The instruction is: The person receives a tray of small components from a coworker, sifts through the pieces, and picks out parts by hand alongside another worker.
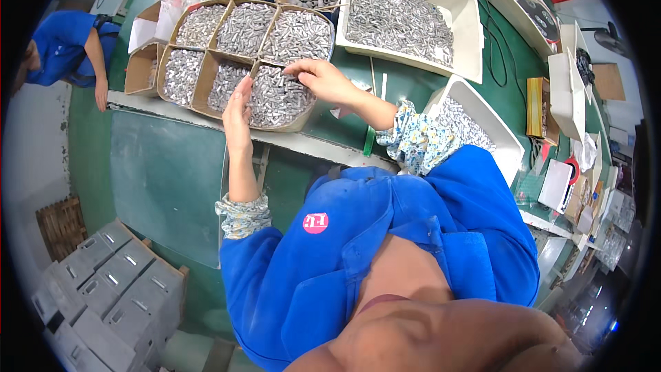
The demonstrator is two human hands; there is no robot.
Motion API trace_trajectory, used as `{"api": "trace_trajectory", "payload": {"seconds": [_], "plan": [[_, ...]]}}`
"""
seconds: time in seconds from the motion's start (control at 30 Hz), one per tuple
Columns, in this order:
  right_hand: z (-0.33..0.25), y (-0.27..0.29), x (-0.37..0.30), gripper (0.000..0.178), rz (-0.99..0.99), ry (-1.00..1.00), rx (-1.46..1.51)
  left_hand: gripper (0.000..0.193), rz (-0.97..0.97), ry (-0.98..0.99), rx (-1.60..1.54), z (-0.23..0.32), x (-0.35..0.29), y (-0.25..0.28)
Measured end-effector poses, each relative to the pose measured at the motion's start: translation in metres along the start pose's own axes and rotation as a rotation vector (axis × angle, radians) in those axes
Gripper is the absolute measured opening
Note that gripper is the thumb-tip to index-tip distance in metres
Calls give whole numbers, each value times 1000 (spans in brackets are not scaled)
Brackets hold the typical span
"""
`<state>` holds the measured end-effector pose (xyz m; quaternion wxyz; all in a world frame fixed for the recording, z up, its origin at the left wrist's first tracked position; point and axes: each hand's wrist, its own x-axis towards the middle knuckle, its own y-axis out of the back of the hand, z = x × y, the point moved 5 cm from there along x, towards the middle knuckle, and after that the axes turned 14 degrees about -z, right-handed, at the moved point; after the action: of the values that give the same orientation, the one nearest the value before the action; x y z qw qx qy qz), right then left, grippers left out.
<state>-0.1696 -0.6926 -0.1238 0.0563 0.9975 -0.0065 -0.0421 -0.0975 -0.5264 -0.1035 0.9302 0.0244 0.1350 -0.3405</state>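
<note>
Small grey metal cylinders (pixel 279 100) fill the front right cardboard box (pixel 286 127) in a cluster of boxes at the table's front edge. Along the left side of that box, my left hand (pixel 237 114) stands upright with its fingers stretched out, its fingertips by the divider to the neighbouring box of metal pieces (pixel 226 86). My right hand (pixel 327 81) reaches over the box's back right corner. Its fingers are bent, with thumb and forefinger apart above the pieces, and nothing shows between them. Floral cuffs cover both of my wrists.
Behind stand more boxes of metal pieces (pixel 297 36). A big white bin (pixel 468 41) of pieces lies at the back, and a smaller white bin (pixel 506 145) sits by my right elbow. Another person in blue (pixel 65 45) is at the left. Grey crates (pixel 127 272) are stacked lower left.
</note>
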Motion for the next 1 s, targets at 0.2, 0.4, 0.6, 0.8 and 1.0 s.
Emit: {"api": "trace_trajectory", "payload": {"seconds": [0.2,0.4,0.6,0.8,1.0], "plan": [[-7,-2,-14,25,10,14,-181,34,-66,-63,135,-14,3,13],[-14,-18,-24,17,-229,144,-749,21,-139,-468,772,7,5,-21],[-23,24,-40,15,-123,249,-659,20,-271,-485,1047,-6,-1,-57],[46,193,-73,23,549,-158,-649,21,-431,-444,964,-4,1,-67],[118,261,-68,60,511,-716,-900,23,-291,-453,835,7,2,-59]]}}
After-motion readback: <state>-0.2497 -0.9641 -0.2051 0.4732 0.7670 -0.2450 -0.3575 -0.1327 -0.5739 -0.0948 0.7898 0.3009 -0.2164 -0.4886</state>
